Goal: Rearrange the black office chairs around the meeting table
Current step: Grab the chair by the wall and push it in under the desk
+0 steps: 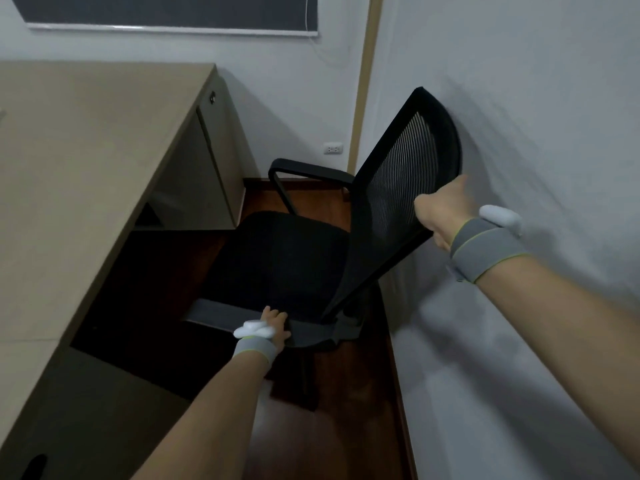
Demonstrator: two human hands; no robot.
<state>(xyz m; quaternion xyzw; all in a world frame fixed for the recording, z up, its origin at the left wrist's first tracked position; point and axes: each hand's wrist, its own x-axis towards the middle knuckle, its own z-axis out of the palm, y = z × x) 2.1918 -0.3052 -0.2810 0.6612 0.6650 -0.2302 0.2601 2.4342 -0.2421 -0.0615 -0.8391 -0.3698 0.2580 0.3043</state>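
1. The bench [86,161], a beige meeting table with a drawer unit under its far end, fills the left of the view; everything below is placed relative to it.
2. Just right of the bench, the black office chair [277,258] stands on the dark wooden floor [332,427], in the narrow lane between the bench and the white wall [519,98]. Its seat faces the bench and partly reaches under the bench edge; its mesh backrest [405,181] leans close to the wall.
3. The left hand [273,329] rests on the near armrest [242,315], the grip curled over the pad. How firmly it closes I cannot tell, since the fingers are partly hidden.
4. Farther right of the bench, the right hand [446,211] holds the near edge of the backrest, grip pinching the frame between thumb and fingers.
5. Judgement: the chair is being steered, not yet settled at its place.
6. Risks:
   - The backrest may scrape the wall, because the gap there looks very slim.
   - The far armrest [304,171] may knock the drawer unit if the chair swivels towards the bench.
   - The seat can spin on its column, so uneven pushing by the two hands may turn it rather than roll it.
   - The castors are hidden; one catching could tip the chair.
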